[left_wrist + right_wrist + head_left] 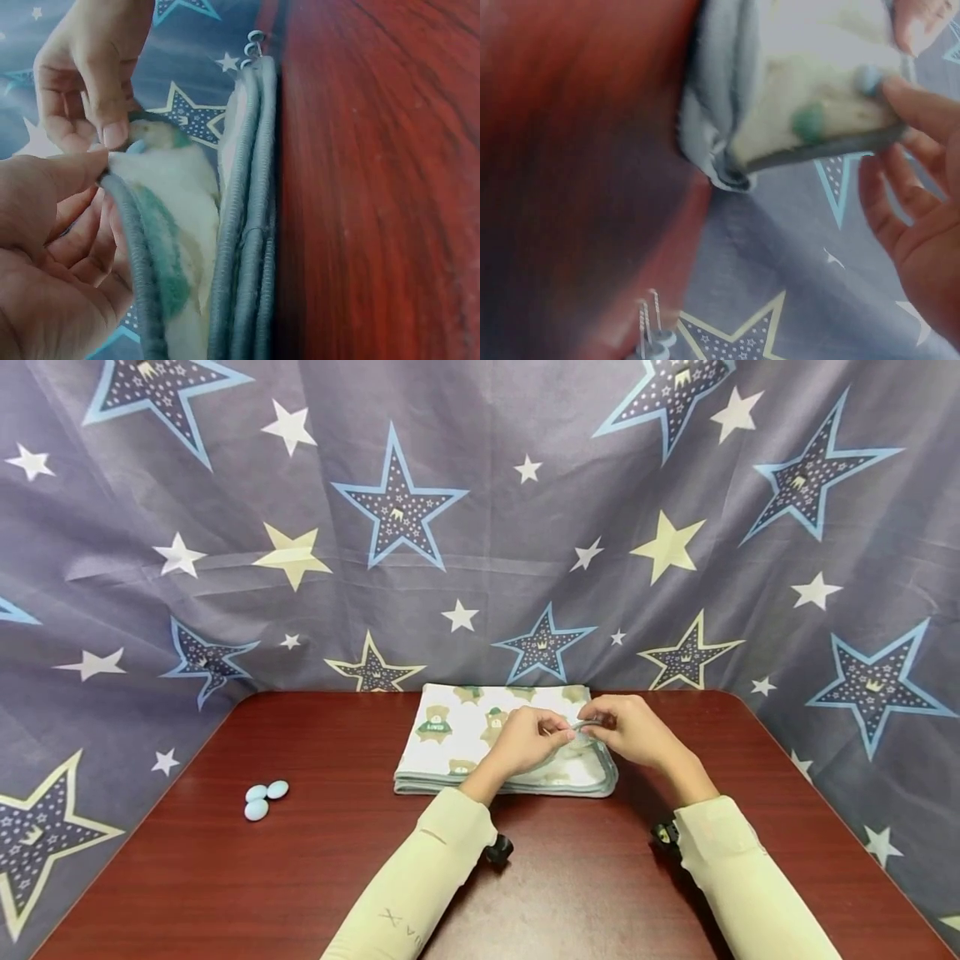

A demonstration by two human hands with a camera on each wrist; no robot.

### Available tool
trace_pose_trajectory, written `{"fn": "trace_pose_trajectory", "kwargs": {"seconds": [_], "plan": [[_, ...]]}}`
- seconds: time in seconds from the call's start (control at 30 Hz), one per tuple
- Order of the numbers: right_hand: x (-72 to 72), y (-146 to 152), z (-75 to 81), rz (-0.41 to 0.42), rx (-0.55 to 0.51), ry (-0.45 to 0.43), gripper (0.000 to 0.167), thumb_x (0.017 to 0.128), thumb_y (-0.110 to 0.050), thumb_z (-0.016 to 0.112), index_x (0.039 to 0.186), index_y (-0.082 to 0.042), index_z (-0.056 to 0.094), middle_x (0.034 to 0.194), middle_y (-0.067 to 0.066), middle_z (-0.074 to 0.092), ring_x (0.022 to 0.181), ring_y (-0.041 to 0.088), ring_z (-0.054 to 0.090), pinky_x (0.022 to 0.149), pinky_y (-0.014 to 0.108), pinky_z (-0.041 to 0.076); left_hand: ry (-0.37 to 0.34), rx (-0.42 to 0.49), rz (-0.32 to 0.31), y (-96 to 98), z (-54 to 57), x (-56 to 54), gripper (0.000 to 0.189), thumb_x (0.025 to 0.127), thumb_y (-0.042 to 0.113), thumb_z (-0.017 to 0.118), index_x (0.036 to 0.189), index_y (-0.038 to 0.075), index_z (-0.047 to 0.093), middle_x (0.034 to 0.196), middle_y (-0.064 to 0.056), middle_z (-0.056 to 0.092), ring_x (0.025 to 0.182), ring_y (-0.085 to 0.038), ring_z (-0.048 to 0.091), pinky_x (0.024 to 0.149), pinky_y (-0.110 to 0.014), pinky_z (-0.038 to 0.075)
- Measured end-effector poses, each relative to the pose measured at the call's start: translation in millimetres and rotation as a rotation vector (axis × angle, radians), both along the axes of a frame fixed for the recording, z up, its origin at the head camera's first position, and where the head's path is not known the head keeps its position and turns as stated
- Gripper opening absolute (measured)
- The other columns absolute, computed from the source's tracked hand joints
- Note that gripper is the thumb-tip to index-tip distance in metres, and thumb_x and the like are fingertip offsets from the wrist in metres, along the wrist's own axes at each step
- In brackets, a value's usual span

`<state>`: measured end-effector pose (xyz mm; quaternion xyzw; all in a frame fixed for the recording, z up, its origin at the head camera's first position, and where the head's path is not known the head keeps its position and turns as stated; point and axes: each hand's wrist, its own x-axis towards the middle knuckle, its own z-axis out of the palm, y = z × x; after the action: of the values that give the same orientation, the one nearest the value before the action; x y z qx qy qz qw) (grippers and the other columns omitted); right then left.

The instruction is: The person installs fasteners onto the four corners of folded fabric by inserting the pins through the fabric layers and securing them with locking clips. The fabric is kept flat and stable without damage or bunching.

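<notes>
A folded white blanket (468, 735) with teddy bear prints and grey-green edging lies at the back of the table. My left hand (521, 742) pinches the edging of its lifted top layer between thumb and fingers, near the right corner. Close beside it, my right hand (633, 732) also pinches the raised edge, fingers behind the cloth. By the right thumb, a small light-blue round head (870, 79) shows against the fabric, resembling the heads of the twist pins (656, 341). Its shaft is hidden, and I cannot tell whether it is in the cloth.
Light-blue oval heads (257, 810) lie in a group on the dark red table (187, 877) at left. The twist pins stand on their heads beyond the blanket's right end, hidden in the head view. A star-patterned curtain (480, 568) hangs behind.
</notes>
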<state>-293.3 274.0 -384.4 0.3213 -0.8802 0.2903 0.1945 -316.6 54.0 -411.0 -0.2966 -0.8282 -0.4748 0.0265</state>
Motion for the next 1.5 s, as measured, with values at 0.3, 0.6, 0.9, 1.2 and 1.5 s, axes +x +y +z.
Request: {"fn": "trace_pose_trajectory", "kwargs": {"seconds": [0.3,0.6,0.9,1.2,1.5], "plan": [[5.5,16,22.2,-0.077,-0.105,-0.050,0.013,0.090,-0.009,0.078,0.102,-0.008,0.075,0.085,0.000,0.073,0.075,0.014,0.067,0.068,0.031,0.054,-0.440,0.380,0.062,-17.0,-12.0,-24.4,0.015,0.094,0.016,0.075,0.103,0.004,0.077,0.083,-0.001,0.068,0.060,-0.010,0.057,0.053,-0.024,0.051],[7.2,36,21.8,-0.133,-0.016,-0.109,0.009,0.095,-0.018,0.075,0.102,-0.012,0.075,0.088,-0.005,0.074,0.079,0.013,0.067,0.072,0.031,0.053,-0.646,0.740,0.226,-62.1,-14.4,-50.0,0.017,0.096,0.011,0.073,0.111,0.004,0.071,0.087,0.001,0.065,0.067,-0.010,0.057,0.058,-0.023,0.054],[3.4,61,14.2,-0.124,0.252,-0.128,0.007,0.094,-0.014,0.074,0.099,-0.009,0.074,0.090,-0.005,0.073,0.083,0.014,0.067,0.077,0.044,0.053,-0.833,0.846,0.319,-90.6,-25.2,-62.5,0.016,0.097,0.007,0.070,0.113,0.005,0.069,0.077,0.002,0.063,0.066,-0.010,0.060,0.061,-0.022,0.055],[4.4,92,0.3,-0.116,0.431,-0.121,0.022,0.083,0.007,0.072,0.091,-0.013,0.074,0.088,-0.005,0.072,0.081,0.016,0.068,0.071,0.042,0.055,-0.931,0.893,0.339,-99.3,-27.7,-62.2,0.030,0.101,0.004,0.062,0.130,0.001,0.061,0.074,0.002,0.063,0.065,-0.009,0.059,0.067,-0.024,0.054],[9.0,99,-8.8,-0.075,0.517,-0.101,0.030,0.081,0.009,0.069,0.089,-0.018,0.078,0.096,-0.007,0.076,0.089,0.020,0.071,0.072,0.042,0.057,-0.957,0.889,0.425,-100.7,-18.8,-60.2,0.027,0.100,0.003,0.059,0.127,0.000,0.061,0.083,-0.001,0.062,0.070,-0.011,0.061,0.074,-0.028,0.056]]}}
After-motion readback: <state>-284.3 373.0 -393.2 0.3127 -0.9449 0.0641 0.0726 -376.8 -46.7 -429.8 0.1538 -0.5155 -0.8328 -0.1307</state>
